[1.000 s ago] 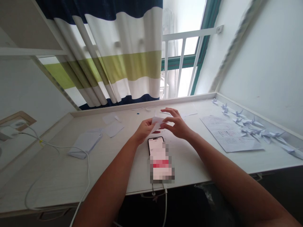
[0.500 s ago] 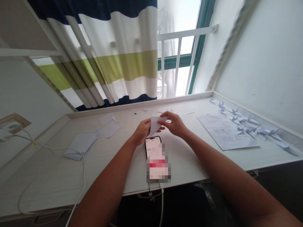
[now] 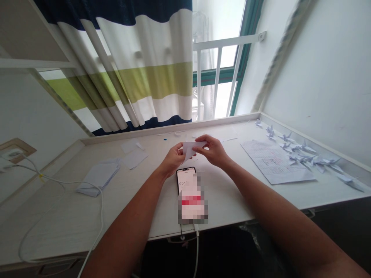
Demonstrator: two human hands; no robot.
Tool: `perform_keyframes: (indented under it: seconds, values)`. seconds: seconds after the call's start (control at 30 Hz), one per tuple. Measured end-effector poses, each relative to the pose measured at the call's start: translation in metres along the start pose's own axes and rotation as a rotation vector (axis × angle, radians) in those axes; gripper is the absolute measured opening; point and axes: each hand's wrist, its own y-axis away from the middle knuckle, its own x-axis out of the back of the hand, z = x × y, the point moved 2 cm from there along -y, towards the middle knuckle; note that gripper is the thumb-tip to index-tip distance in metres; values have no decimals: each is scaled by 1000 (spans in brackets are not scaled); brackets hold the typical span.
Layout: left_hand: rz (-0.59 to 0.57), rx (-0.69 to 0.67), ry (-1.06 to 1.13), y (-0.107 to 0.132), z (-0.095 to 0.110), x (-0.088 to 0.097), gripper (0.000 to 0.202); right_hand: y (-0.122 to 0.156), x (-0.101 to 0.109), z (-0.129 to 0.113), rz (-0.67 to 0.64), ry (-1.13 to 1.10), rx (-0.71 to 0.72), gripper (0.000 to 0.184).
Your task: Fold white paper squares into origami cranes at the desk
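A small folded piece of white paper [image 3: 189, 150] is held up above the desk between my two hands. My left hand [image 3: 174, 159] grips its left edge, with the fingers partly hidden behind it. From the right, my right hand [image 3: 213, 150] pinches the paper between thumb and fingers. Just below the hands lies a phone [image 3: 187, 178] showing a timer, its lower part pixelated. A white cable runs from the phone over the desk's front edge.
Folded paper cranes [image 3: 303, 146] line the desk's right side, beside a printed sheet [image 3: 275, 164]. On the left lie a stack of white paper [image 3: 100, 177], loose sheets [image 3: 135, 159] and a white cable [image 3: 102, 208]. Paper strips lie along the back.
The paper between my hands has turned, so its top edge now lies more level. Both hands stay in nearly the same place, and the view has shifted slightly.
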Motion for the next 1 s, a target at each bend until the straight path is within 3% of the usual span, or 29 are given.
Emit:
perform_keyframes:
  seconds: [0.13,0.33,0.6,0.8,1.0]
  values:
    - [26,47,8,1,0,-1,61,-2,0,8,63,-70,-27,40]
    - [-60,195,-32,5,4,-2,46,-3,3,10,159,-281,-139,43]
    - [-10,120,50,2,6,2,50,-4,7,1,177,-335,-160,49]
    - [-117,272,56,8,9,-2,38,-5,9,5,225,-403,-176,52]
    - [-101,175,121,7,11,-2,37,-8,10,10,231,-460,-179,57]
